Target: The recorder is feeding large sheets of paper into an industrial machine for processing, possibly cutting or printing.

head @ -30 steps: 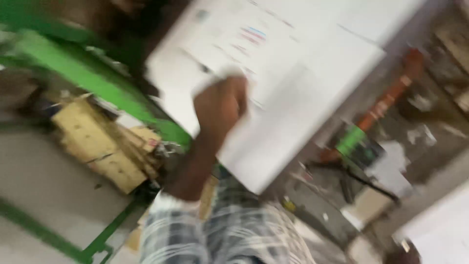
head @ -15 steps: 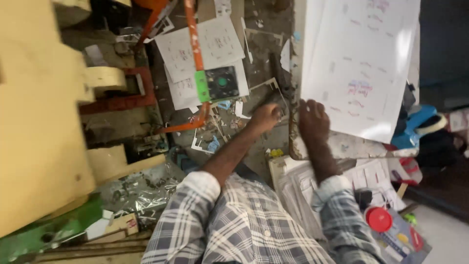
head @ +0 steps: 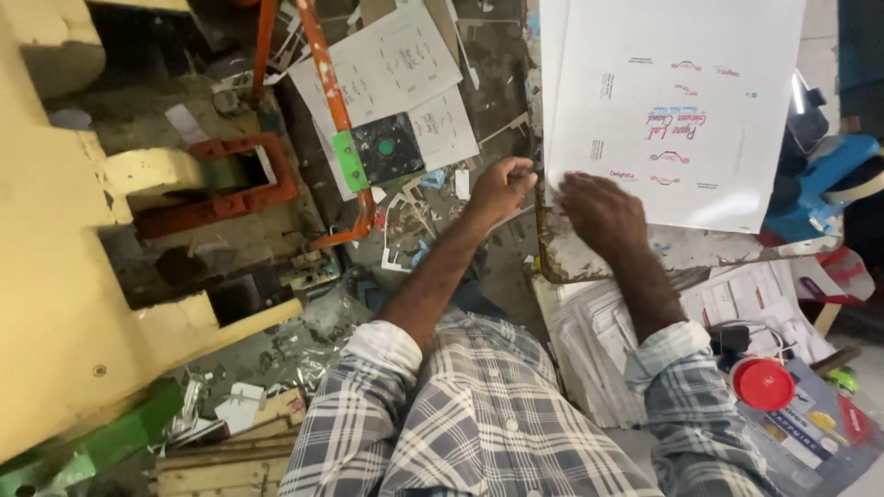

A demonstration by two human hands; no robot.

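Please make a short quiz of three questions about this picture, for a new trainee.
1. True or false: the right hand lies flat on the large white printed sheet.
2. The left hand is at the sheet's: A) left edge B) far right corner C) middle.
3. What colour is the round lid at lower right?

Key: 1 true; 2 A; 3 red.

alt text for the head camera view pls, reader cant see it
Seen from above, a person's right hand rests on a stack of white printed sheets while the left hand grips its edge, over a littered floor beside a cream machine.
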